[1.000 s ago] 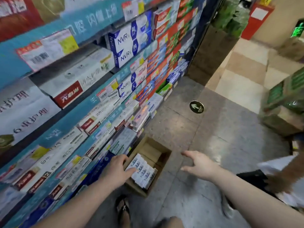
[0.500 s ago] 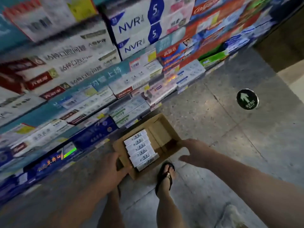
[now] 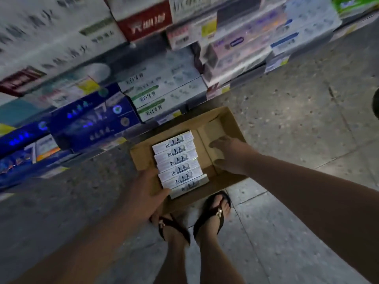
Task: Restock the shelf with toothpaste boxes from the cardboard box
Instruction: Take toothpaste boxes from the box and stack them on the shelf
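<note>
Left hand point(image 3: 146, 194) grips cardboard box point(image 3: 141, 157) beside toothpaste boxes point(image 3: 178, 163) | right hand point(image 3: 230, 157) curls over opposite wall, grip unclear

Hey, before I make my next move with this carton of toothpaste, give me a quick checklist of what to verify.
1. The toothpaste boxes lie in a tidy row in the cardboard box: ok.
2. The right hand grips the right wall: ok.
3. The left hand is at the near left corner, fingers hidden; grip: cannot tell.
4. The sandalled foot clear of the carton: not ok, it is right at the near edge.
5. Free slot on the shelf: cannot tell, blurred.
</note>
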A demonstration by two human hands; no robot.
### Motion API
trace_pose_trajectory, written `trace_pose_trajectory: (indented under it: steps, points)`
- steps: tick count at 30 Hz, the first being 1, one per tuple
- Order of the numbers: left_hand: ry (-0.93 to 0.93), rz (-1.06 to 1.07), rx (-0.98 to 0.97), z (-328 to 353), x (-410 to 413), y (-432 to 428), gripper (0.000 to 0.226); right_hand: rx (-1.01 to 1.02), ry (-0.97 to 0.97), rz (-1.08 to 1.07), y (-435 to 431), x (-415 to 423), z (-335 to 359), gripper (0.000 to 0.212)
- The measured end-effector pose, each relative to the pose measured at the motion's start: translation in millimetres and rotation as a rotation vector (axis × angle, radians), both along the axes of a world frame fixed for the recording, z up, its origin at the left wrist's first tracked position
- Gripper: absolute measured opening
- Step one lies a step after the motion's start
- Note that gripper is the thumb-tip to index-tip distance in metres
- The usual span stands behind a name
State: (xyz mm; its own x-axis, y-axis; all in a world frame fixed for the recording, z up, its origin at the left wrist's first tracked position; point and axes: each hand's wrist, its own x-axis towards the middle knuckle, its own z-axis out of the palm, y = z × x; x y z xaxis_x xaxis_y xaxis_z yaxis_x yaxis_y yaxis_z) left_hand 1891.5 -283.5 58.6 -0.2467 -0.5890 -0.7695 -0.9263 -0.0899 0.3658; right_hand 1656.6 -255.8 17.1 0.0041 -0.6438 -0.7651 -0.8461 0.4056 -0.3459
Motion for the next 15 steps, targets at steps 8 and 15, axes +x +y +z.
trace_pose_trajectory:
  steps: [8,15]
  points:
    - [0.054,0.061,0.017,-131,20,-6,0.054,-0.083,0.045,0.182,-28,25,-144,0.060]
    - [0.130,0.161,-0.059,-206,28,-19,0.057,-0.179,0.062,0.220,-50,45,-223,0.069]
